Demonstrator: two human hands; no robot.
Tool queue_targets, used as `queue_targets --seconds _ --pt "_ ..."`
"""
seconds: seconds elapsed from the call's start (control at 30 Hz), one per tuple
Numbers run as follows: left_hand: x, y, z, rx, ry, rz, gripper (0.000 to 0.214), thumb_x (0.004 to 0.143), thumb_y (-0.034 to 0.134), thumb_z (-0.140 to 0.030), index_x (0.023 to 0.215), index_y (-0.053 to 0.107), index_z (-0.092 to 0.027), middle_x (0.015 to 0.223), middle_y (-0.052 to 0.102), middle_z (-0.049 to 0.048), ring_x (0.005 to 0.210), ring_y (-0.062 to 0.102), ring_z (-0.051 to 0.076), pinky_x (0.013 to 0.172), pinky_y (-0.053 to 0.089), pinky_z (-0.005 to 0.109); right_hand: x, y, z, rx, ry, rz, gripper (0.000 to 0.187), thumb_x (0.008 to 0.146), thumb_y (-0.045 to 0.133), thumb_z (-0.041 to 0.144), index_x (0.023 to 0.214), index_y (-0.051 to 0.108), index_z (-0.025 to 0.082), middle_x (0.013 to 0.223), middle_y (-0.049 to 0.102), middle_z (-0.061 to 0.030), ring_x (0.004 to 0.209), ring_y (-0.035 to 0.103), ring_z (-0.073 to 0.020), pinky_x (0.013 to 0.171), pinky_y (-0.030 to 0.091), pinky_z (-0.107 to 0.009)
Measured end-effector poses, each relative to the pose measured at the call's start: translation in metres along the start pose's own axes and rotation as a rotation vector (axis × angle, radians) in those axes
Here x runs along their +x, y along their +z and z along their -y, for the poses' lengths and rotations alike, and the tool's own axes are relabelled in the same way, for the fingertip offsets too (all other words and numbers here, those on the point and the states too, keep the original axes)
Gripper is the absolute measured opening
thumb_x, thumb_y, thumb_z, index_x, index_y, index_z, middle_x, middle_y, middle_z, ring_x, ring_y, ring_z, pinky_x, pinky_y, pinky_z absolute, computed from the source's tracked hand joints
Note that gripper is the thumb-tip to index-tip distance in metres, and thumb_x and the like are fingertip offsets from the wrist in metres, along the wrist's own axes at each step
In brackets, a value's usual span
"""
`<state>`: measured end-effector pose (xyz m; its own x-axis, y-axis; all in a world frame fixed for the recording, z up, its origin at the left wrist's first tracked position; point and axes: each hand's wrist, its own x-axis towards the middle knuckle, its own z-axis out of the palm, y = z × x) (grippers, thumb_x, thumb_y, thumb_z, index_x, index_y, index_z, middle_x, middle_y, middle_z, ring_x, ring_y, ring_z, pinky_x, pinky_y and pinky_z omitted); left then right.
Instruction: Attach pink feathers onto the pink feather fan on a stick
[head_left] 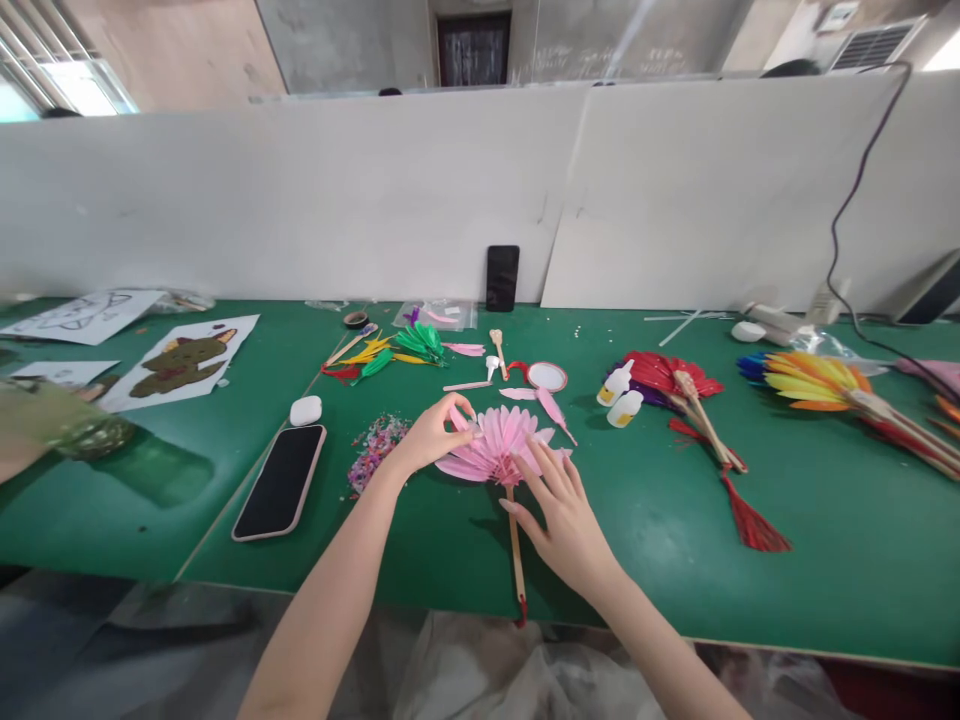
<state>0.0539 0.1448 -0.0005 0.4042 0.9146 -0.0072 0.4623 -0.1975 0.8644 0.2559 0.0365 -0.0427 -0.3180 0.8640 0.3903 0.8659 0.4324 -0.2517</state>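
A pink feather fan with a wooden handle lies on the green table in front of me. My left hand pinches a pink feather at the fan's left upper edge. My right hand rests flat with fingers spread on the fan's right side, beside the handle. Loose pink feathers and a small round mirror-like disc lie just behind the fan.
A phone and a white earbud case lie left. Two glue bottles, a red fan and a multicoloured fan lie right. Green and yellow feathers, confetti and another phone lie behind. Another person's sleeve is at far left.
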Motion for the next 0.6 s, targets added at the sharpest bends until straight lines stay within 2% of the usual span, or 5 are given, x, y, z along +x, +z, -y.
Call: queue_targets --seconds 0.17,0.37,0.6 --pt "0.005 0.006 0.013 0.038 0.015 0.007 0.027 0.071 0.063 -0.032 0.093 0.051 -0.02 0.07 0.055 -0.0048 0.064 0.051 0.012 0.061 0.038 0.022 0.004 0.01 0.001 -0.034 -0.032 0.041 0.052 0.095 0.034 0.042 0.138 0.034 0.014 0.146 0.032 -0.0108 0.136 0.028 -0.0247 0.109 0.024 -0.05" --pt "0.008 0.009 0.016 0.079 0.013 0.011 0.028 0.071 0.063 -0.034 0.092 0.051 -0.021 0.069 0.05 -0.0054 0.063 0.049 0.012 0.06 0.037 0.022 0.002 0.017 -0.001 -0.035 -0.04 0.044 0.053 0.094 0.035 0.042 0.141 0.031 0.016 0.147 0.033 -0.0085 0.135 0.029 -0.024 0.109 0.022 -0.049" --pt "0.009 0.012 0.018 0.011 -0.017 0.041 0.025 0.071 0.061 -0.028 0.093 0.05 -0.021 0.073 0.054 -0.0042 0.066 0.054 0.013 0.061 0.039 0.023 0.001 0.019 -0.001 -0.046 -0.06 0.075 0.055 0.095 0.033 0.042 0.144 0.023 0.019 0.148 0.031 -0.0045 0.136 0.027 -0.0226 0.109 0.022 -0.049"
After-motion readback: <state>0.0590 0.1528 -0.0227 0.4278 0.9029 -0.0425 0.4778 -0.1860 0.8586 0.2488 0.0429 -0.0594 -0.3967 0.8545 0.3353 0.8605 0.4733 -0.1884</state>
